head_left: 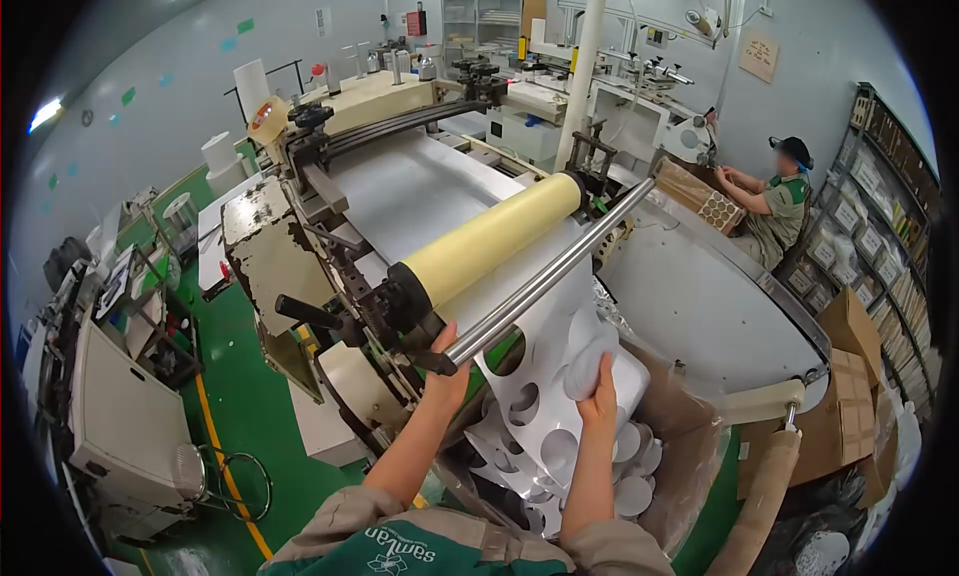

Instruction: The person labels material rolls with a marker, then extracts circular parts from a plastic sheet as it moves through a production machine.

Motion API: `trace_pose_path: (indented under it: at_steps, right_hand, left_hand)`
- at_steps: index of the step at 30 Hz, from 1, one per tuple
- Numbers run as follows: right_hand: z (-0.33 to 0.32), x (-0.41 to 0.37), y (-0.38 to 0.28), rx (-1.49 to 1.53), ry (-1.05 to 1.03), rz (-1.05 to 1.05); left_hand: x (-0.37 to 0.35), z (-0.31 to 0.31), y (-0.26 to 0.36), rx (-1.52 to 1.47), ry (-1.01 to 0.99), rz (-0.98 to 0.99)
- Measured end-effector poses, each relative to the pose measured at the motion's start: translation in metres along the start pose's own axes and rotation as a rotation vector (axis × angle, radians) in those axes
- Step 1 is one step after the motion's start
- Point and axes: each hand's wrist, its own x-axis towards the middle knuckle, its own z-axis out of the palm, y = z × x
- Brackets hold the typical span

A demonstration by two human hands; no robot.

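My right hand [599, 394] pinches a few thin white discs [584, 361], thumb on top, above a carton. Behind them a white sheet with round holes [559, 454] hangs from the machine down into that carton. Close to the near end of a shiny metal bar [549, 276] is my left hand [448, 368], its thumb raised beside the bracket and its other fingers mostly hidden. Above the bar lies a yellow roller [489, 238], with the wide white sheet [420, 191] running flat on the machine bed behind it.
The carton [679, 401], lined with clear plastic, holds cut sheet and loose discs [634, 496]. A co-worker [784, 201] sits at the right by a box of tubes [699, 196]. A stool [235, 481] stands on the green floor at left. Shelves [869, 216] line the right wall.
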Motion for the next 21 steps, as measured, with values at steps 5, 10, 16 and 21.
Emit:
trace_pose_path:
  at_steps: [5, 10, 16, 21]
  right_hand:
    - [0.079, -0.002, 0.016, -0.899, -0.31, -0.142]
    - [0.105, 0.005, 0.029, -1.101, -0.459, 0.118]
    - [0.021, 0.011, 0.022, -0.57, -0.159, 0.08]
    - [-0.031, 0.0, -0.015, 0.184, 0.086, 0.035]
  left_hand:
    - [0.002, -0.016, -0.039, 0.051, 0.038, -0.023]
    - [-0.034, -0.012, -0.05, 0.118, -0.058, -0.213]
    - [-0.035, -0.003, -0.024, 0.255, -0.065, -0.184]
    - [-0.002, -0.034, -0.022, 0.157, -0.09, -0.015]
